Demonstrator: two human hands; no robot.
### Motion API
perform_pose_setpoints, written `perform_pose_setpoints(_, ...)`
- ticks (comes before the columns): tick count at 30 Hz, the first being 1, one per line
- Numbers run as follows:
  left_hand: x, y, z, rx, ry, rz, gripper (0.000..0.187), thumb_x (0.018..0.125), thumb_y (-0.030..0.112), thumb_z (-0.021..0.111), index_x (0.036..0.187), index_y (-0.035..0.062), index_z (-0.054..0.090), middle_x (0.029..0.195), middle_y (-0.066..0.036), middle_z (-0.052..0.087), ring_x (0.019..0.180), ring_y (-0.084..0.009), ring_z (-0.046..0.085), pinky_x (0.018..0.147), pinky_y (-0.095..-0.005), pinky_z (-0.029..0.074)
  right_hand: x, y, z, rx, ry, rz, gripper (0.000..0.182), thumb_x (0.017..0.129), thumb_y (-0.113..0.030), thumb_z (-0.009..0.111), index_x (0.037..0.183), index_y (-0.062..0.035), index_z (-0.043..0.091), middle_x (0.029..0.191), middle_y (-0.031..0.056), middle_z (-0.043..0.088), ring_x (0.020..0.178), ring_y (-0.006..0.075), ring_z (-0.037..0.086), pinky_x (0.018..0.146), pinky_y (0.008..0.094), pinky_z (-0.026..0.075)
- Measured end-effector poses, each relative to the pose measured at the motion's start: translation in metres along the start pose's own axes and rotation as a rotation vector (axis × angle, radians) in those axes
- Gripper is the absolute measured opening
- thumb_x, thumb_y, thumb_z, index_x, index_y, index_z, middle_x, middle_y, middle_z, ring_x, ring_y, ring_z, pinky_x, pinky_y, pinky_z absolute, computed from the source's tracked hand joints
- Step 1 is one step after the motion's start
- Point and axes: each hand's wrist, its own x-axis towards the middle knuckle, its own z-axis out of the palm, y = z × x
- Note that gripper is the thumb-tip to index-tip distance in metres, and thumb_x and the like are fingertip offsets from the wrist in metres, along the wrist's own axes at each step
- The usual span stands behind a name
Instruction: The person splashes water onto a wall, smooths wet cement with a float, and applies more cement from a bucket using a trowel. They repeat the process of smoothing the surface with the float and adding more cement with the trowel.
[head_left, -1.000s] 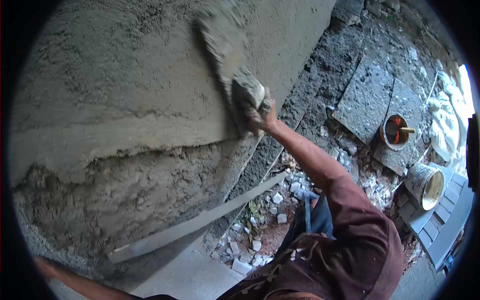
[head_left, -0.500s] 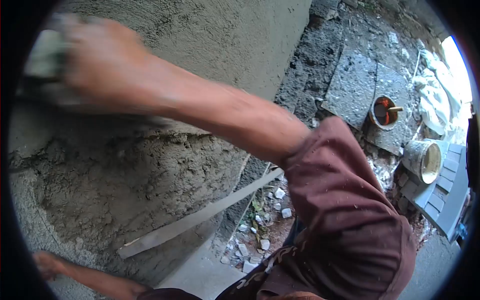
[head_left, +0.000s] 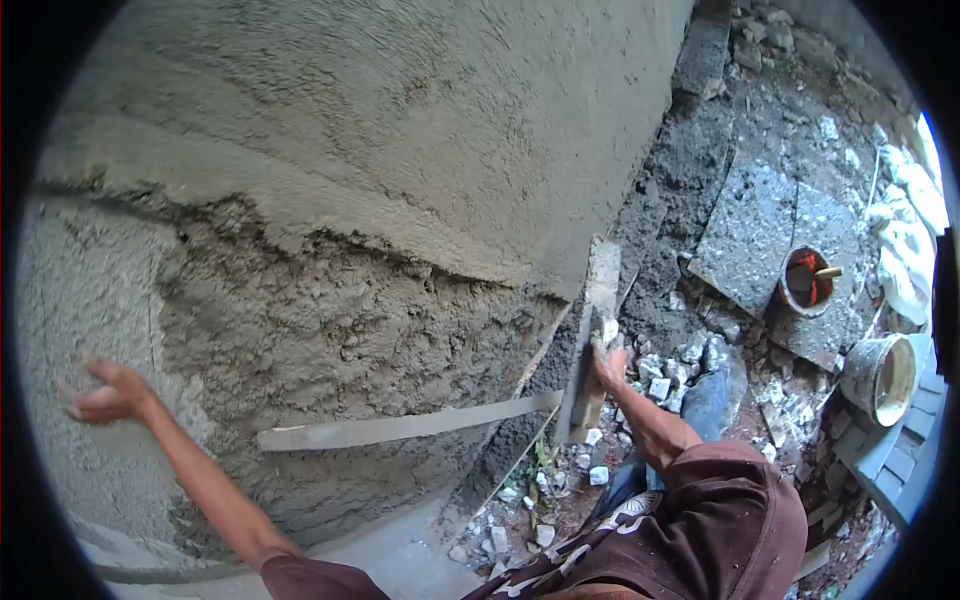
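My right hand grips a plasterer's float, a long flat board caked with mortar, low beside the wall's foot. The handle is mostly hidden by the fingers. My left hand is empty with fingers apart, close before the pale rough part of the wall. Across the wall, the upper part carries smoothed grey plaster that ends in a ragged edge. Below that edge lies a coarse, lumpy band of mortar. A long straight batten slants over this band, its right end meeting the float in this view.
Broken white rubble lies around my legs. Mortar-splashed boards cover the ground at right, with a bucket holding a wooden-handled tool on them. A pale bucket lies near grey slats; white sacks are behind.
My right hand has swept with the float from the upper left of the wall down to the lower right. My left hand has risen in view, and the view has shifted.
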Motion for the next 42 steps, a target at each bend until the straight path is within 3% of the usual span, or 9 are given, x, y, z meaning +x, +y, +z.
perform_pose_setpoints(3,-0.023,0.160,-0.098,-0.692,-0.285,-0.077,0.059,0.089,0.040,0.052,0.129,-0.0027,0.040,0.124,-0.021,0.047,0.109,-0.0304,0.051,0.092,-0.0443,0.042,-0.027,-0.072,-0.031,-0.030,-0.079,0.204,0.064,0.080,-0.042,0.061,0.127,-0.0019,0.044,0.112,0.0242,0.059,0.108,0.0399,0.055,0.091,0.0444,0.042)
perform_pose_setpoints(9,-0.204,0.388,-0.350,-1.293,-1.928,0.156,0.085,0.068,0.024,0.075,0.138,0.0037,0.032,0.127,-0.017,0.045,0.118,-0.0325,0.042,0.096,-0.0484,0.035,-0.040,-0.126,-0.073,-0.082,-0.153,0.270,0.062,0.082,-0.050,0.052,0.123,-0.0030,0.051,0.113,0.0223,0.060,0.106,0.0386,0.056,0.090,0.0412,0.044)
perform_pose_setpoints(15,-0.263,0.460,-0.419,-1.131,-1.799,0.063,0.041,0.082,0.009,0.051,0.121,-0.0019,0.043,0.101,-0.022,0.058,0.096,-0.0372,0.054,0.082,-0.0480,0.041,-0.041,-0.105,-0.115,0.035,-0.067,0.049,0.048,0.085,-0.042,0.051,0.114,-0.0048,0.055,0.099,0.0189,0.065,0.089,0.0329,0.063,0.076,0.0415,0.048)
perform_pose_setpoints(24,-0.206,0.520,-0.457,-0.988,-2.112,-0.029,0.056,0.068,0.014,0.068,0.118,0.0037,0.046,0.106,-0.024,0.059,0.098,-0.0423,0.055,0.085,-0.0469,0.043,0.071,-0.294,-0.441,0.513,-0.677,-0.392,0.016,0.089,-0.016,0.049,0.081,-0.0028,0.055,0.072,0.0085,0.065,0.066,0.0202,0.067,0.053,0.0293,0.053)
perform_pose_setpoints(27,-0.184,0.556,-0.481,-0.992,-2.182,0.095,0.051,0.069,0.014,0.069,0.115,0.0040,0.048,0.105,-0.023,0.059,0.101,-0.0409,0.055,0.085,-0.0459,0.043,0.231,-0.155,-0.492,-0.440,0.095,-0.165,0.016,0.083,-0.013,0.051,0.089,-0.0032,0.062,0.081,0.0130,0.067,0.075,0.0262,0.067,0.060,0.0380,0.054)
perform_pose_setpoints(30,-0.167,0.584,-0.480,-0.901,-2.167,0.313,0.054,0.070,0.016,0.068,0.117,0.0041,0.046,0.106,-0.024,0.059,0.102,-0.0416,0.055,0.087,-0.0467,0.043,0.261,-0.056,-0.626,-0.743,0.127,-0.079,0.023,0.080,-0.014,0.050,0.093,-0.0037,0.066,0.091,0.0199,0.067,0.085,0.0305,0.067,0.067,0.0421,0.055)
perform_pose_setpoints(34,-0.164,0.634,-0.506,-0.926,-2.232,0.433,0.056,0.070,0.018,0.067,0.120,0.0054,0.043,0.110,-0.025,0.057,0.104,-0.0425,0.054,0.088,-0.0476,0.042,0.185,0.088,-0.839,0.013,0.739,0.107,0.022,0.079,-0.016,0.057,0.098,-0.0054,0.064,0.088,0.0116,0.066,0.079,0.0206,0.063,0.069,0.0307,0.050)
perform_pose_setpoints(36,-0.155,0.678,-0.526,-0.902,-2.284,0.478,0.056,0.071,0.018,0.066,0.120,0.0053,0.043,0.111,-0.025,0.057,0.104,-0.0428,0.053,0.089,-0.0475,0.042,0.150,0.216,-0.953,-0.878,0.988,0.155,0.015,0.083,-0.019,0.055,0.089,-0.0088,0.064,0.074,0.0052,0.064,0.069,0.0182,0.063,0.058,0.0326,0.048)
perform_pose_setpoints(42,-0.187,0.745,-0.576,-0.892,-2.284,0.803,0.054,0.068,0.016,0.063,0.116,-0.0005,0.048,0.111,-0.024,0.057,0.105,-0.0388,0.054,0.091,-0.0457,0.043,0.102,0.489,-1.084,-0.520,0.237,0.428,0.040,0.083,-0.026,0.057,0.118,-0.0072,0.056,0.104,0.0138,0.063,0.078,0.0278,0.058,0.060,0.0447,0.050)
